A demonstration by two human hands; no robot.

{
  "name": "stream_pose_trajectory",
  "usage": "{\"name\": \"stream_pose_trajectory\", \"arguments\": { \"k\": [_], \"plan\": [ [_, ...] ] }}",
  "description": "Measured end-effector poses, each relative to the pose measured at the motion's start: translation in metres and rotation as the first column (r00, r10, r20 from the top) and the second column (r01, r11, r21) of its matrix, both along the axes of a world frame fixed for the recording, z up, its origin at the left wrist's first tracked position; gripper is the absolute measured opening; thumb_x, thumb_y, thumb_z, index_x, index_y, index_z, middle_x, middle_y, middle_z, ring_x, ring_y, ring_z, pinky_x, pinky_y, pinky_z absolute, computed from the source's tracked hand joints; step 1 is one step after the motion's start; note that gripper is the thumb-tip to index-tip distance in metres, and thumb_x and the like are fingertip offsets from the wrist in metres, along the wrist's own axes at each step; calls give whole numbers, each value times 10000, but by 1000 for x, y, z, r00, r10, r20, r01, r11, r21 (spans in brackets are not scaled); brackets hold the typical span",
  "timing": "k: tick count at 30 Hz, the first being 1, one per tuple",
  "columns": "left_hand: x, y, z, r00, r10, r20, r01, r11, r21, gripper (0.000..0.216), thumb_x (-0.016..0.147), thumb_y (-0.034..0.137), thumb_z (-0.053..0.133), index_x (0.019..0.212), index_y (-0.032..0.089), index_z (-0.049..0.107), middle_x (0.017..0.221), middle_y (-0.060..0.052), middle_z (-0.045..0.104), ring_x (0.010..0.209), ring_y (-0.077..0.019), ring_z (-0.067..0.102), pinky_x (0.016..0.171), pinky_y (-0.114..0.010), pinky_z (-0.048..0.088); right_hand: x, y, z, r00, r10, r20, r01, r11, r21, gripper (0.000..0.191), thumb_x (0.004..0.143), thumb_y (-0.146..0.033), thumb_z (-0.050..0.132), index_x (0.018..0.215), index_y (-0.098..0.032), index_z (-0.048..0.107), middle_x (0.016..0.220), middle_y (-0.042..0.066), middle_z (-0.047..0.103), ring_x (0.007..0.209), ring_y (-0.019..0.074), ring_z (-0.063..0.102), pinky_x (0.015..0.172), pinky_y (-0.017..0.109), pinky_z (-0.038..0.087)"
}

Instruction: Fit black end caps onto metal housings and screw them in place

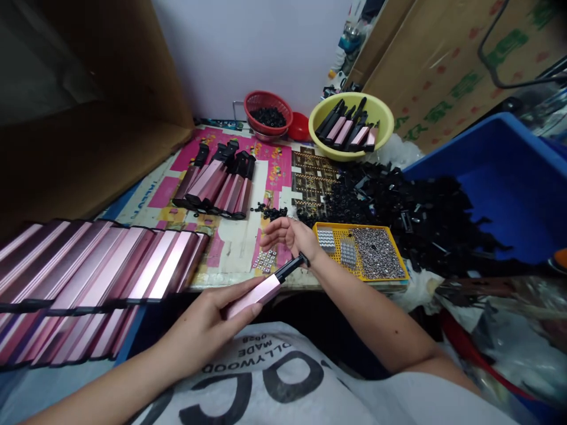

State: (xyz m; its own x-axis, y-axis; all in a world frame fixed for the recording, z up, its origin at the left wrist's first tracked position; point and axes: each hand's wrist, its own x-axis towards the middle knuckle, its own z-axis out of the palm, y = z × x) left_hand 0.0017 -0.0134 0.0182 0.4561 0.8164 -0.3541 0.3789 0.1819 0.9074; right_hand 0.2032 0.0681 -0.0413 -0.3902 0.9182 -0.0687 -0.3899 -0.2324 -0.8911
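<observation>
Your left hand [210,321] comes in from the lower left, wrist fairly straight, thumb on the near side and fingers on the far side, gripping the pink case [262,291]. Case sits lower centre of the frame, tilted, black end [289,269] up and right, by your right wrist. Your right forearm slants up from the lower right; right hand [296,237] mid-frame, fingers pointing left, loosely curled, can't tell if they hold anything. Silver bits [264,261] just below those fingers, yellow tray [340,236] right of the wrist.
</observation>
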Motion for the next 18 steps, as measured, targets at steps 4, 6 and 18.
{"name": "stream_pose_trajectory", "arguments": {
  "k": [4,6,18],
  "plan": [
    [4,-4,2,997,43,61,-40,997,-64,469,677,228,701,1142,230,640,1017,-41,688,961,-274,591,750,-264,473,3,-4,12,1000,20,13,-20,1000,-24,495,900,-491,278,809,-122,595,705,82,690,667,164,658,725,354,516],
    [5,-6,0,998,33,56,-32,999,-16,482,664,226,713,1141,234,641,1037,-42,682,974,-275,586,784,-266,464,3,-7,15,1000,-6,19,6,1000,18,493,878,-535,325,797,-127,589,717,81,688,683,166,657,732,360,518],
    [14,13,-8,942,-212,261,314,831,-459,483,851,414,493,1305,261,435,1015,-82,639,671,-143,591,569,-235,449,20,-18,35,973,-159,168,106,952,289,590,804,-639,371,562,-149,592,338,-50,416,272,36,295,322,184,221]
  ]
}}
